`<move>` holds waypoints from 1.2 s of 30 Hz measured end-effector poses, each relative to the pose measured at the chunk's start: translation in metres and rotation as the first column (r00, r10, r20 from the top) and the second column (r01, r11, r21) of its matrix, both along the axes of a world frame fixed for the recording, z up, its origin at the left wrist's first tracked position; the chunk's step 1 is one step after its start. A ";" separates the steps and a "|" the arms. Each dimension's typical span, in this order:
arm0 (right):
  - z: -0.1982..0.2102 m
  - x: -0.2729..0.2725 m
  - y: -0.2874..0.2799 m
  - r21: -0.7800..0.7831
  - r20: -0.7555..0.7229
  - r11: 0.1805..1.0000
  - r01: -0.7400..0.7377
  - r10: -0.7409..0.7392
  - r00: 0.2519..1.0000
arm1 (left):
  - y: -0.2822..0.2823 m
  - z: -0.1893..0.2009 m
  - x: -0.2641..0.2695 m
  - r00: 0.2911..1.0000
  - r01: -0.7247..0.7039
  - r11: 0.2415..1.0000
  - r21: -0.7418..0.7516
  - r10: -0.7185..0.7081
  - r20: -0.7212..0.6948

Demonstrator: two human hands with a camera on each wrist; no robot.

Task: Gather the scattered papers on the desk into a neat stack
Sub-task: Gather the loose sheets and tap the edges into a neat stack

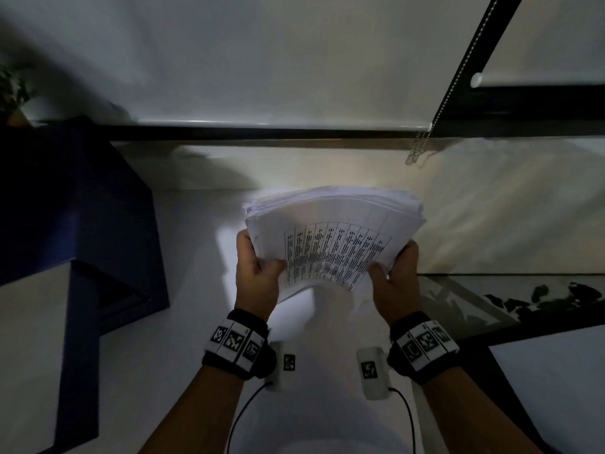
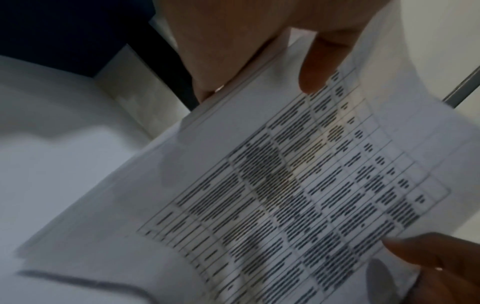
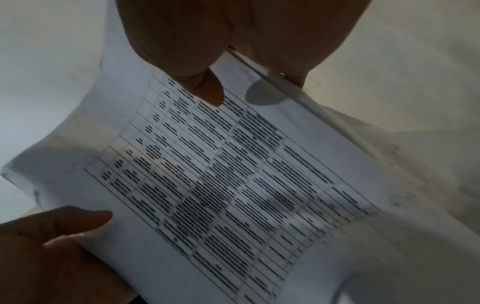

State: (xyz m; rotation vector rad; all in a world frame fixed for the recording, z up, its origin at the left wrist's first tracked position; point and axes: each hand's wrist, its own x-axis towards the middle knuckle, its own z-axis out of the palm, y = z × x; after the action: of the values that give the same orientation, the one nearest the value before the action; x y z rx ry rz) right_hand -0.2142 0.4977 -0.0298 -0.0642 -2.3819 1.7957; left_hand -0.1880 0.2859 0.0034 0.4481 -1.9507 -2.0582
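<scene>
we hold the stack of papers (image 1: 330, 231) up off the white desk (image 1: 183, 322) with both hands, one at each side of its near end. our left hand (image 1: 257, 273) grips the left edge, thumb curled over the top sheet and fingers tucked under; our right hand (image 1: 394, 273) grips the right edge in the same way. the top sheet carries a printed table (image 1: 337, 257), its text too blurred to read, and the sheets bow and fan a little along the far edge, not quite squared. from the left wrist we see a thumb (image 2: 319, 67) pressing the sheet near the table's corner. a dark blue box (image 1: 75, 204) stands to the left on the desk, well apart from the papers, and a bead chain (image 1: 458, 80) hangs by the blind at the upper right.
</scene>
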 end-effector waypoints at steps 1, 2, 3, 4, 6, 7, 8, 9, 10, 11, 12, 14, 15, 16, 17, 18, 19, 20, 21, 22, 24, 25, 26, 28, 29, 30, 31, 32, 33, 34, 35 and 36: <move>0.001 -0.002 0.000 -0.004 -0.027 1.000 0.006 -0.006 1.000 | 0.000 0.005 -0.002 1.000 -0.002 1.000 0.023 0.003 -0.023; 0.003 -0.005 -0.002 -0.015 -0.039 1.000 0.016 -0.017 0.999 | 0.001 0.009 -0.004 0.999 -0.003 0.999 0.047 0.005 -0.039; 0.004 -0.006 -0.004 -0.019 -0.039 1.000 0.019 -0.020 0.999 | 0.002 0.011 -0.006 0.999 -0.005 0.998 0.058 0.007 -0.038; 0.006 -0.006 -0.007 -0.015 -0.040 1.000 0.015 -0.016 0.999 | 0.002 0.013 -0.007 1.000 -0.012 0.998 0.060 0.013 -0.026; 0.009 -0.006 -0.008 -0.002 -0.077 1.000 -0.003 0.003 0.997 | 0.004 0.017 -0.008 0.999 -0.027 0.996 0.083 0.029 -0.024; 0.011 -0.007 -0.008 0.004 -0.102 1.000 -0.005 0.006 0.995 | 0.004 0.018 -0.008 0.999 -0.030 0.994 0.104 0.034 -0.032; 0.014 -0.008 -0.006 0.005 -0.120 1.000 -0.005 0.006 0.993 | 0.004 0.018 -0.008 0.998 -0.036 0.991 0.126 0.041 -0.038; 0.017 -0.009 -0.006 0.001 -0.141 1.000 -0.010 0.010 0.990 | 0.002 0.019 -0.009 0.998 -0.043 0.990 0.136 0.050 -0.044; 0.019 -0.010 -0.005 -0.006 -0.148 1.000 -0.021 0.019 0.989 | 0.001 0.019 -0.010 0.997 -0.048 0.990 0.130 0.054 -0.048; 0.021 -0.009 -0.005 -0.031 -0.133 0.999 -0.042 0.038 0.990 | -0.001 0.019 -0.010 0.998 -0.043 0.993 0.114 0.049 -0.051; 0.023 -0.008 -0.005 -0.066 -0.106 0.996 -0.058 0.051 0.993 | -0.001 0.020 -0.010 0.997 -0.034 0.995 0.097 0.040 -0.059; 0.032 -0.008 -0.005 -0.156 -0.075 0.986 -0.057 0.046 0.996 | -0.001 0.024 -0.010 0.996 -0.006 0.998 0.059 0.011 -0.093; 0.038 -0.008 -0.005 -0.217 -0.082 0.975 -0.046 0.029 0.996 | -0.001 0.027 -0.009 0.994 0.007 0.999 0.053 -0.001 -0.108; 0.046 -0.009 -0.004 -0.281 -0.103 0.959 -0.039 0.010 0.995 | -0.001 0.029 -0.009 0.993 0.013 0.998 0.057 -0.006 -0.122; 0.053 -0.009 -0.004 -0.329 -0.139 0.943 -0.045 -0.001 0.990 | 0.000 0.033 -0.008 0.989 0.023 0.997 0.068 -0.013 -0.144; 0.061 -0.009 -0.005 -0.354 -0.181 0.934 -0.056 -0.010 0.983 | 0.001 0.036 -0.009 0.986 0.027 0.997 0.078 -0.014 -0.164; 0.070 -0.009 -0.006 -0.366 -0.212 0.929 -0.063 -0.017 0.977 | 0.003 0.039 -0.011 0.984 0.024 0.997 0.079 -0.009 -0.176; 0.077 -0.009 -0.007 -0.376 -0.228 0.925 -0.062 -0.028 0.973 | 0.004 0.041 -0.012 0.982 0.011 0.997 0.081 0.004 -0.187; 0.082 -0.010 -0.010 -0.390 -0.238 0.919 -0.051 -0.047 0.970 | 0.005 0.044 -0.014 0.982 -0.007 0.996 0.087 0.023 -0.190; 0.086 -0.011 -0.013 -0.405 -0.246 0.914 -0.026 -0.082 0.966 | 0.006 0.047 -0.016 0.981 -0.030 0.995 0.098 0.048 -0.187; 0.092 -0.014 -0.021 -0.414 -0.254 0.909 0.052 -0.170 0.952 | 0.008 0.052 -0.018 0.982 -0.072 0.990 0.120 0.091 -0.165; 0.093 -0.016 -0.025 -0.403 -0.248 0.911 0.094 -0.208 0.946 | 0.010 0.053 -0.019 0.982 -0.086 0.988 0.126 0.105 -0.156; 0.093 -0.018 -0.027 -0.391 -0.241 0.911 0.132 -0.239 0.941 | 0.011 0.054 -0.020 0.982 -0.098 0.987 0.131 0.117 -0.149; 0.089 -0.020 -0.028 -0.373 -0.226 0.912 0.171 -0.268 0.937 | 0.013 0.054 -0.021 0.981 -0.125 0.983 0.135 0.142 -0.131; 0.087 -0.021 -0.027 -0.356 -0.220 0.917 0.182 -0.271 0.937 | 0.012 0.054 -0.023 0.981 -0.138 0.982 0.133 0.154 -0.121; 0.087 -0.022 -0.025 -0.341 -0.217 0.921 0.186 -0.270 0.938 | 0.011 0.053 -0.024 0.979 -0.149 0.980 0.135 0.165 -0.117; 0.086 -0.022 -0.023 -0.327 -0.223 0.927 0.181 -0.262 0.939 | 0.010 0.052 -0.025 0.977 -0.160 0.978 0.136 0.176 -0.116; 0.086 -0.023 -0.021 -0.304 -0.244 0.938 0.168 -0.247 0.938 | 0.009 0.052 -0.026 0.975 -0.172 0.976 0.136 0.188 -0.119; 0.086 -0.023 -0.019 -0.263 -0.278 0.953 0.150 -0.224 0.934 | 0.008 0.051 -0.027 0.974 -0.176 0.975 0.133 0.192 -0.120; 0.085 -0.023 -0.018 -0.213 -0.308 0.967 0.136 -0.199 0.930 | 0.007 0.051 -0.028 0.974 -0.176 0.976 0.125 0.191 -0.121; 0.084 -0.023 -0.017 -0.169 -0.328 0.977 0.129 -0.179 0.928 | 0.007 0.051 -0.029 0.975 -0.172 0.978 0.113 0.186 -0.120; 0.083 -0.023 -0.017 -0.136 -0.345 0.983 0.124 -0.165 0.924 | 0.007 0.051 -0.028 0.976 -0.169 0.981 0.099 0.180 -0.121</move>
State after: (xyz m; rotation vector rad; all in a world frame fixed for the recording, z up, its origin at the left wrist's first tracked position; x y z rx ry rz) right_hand -0.2373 0.4809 0.0535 0.0650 -1.9730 1.7034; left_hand -0.2163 0.2932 0.0547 0.4739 -1.6890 -2.0136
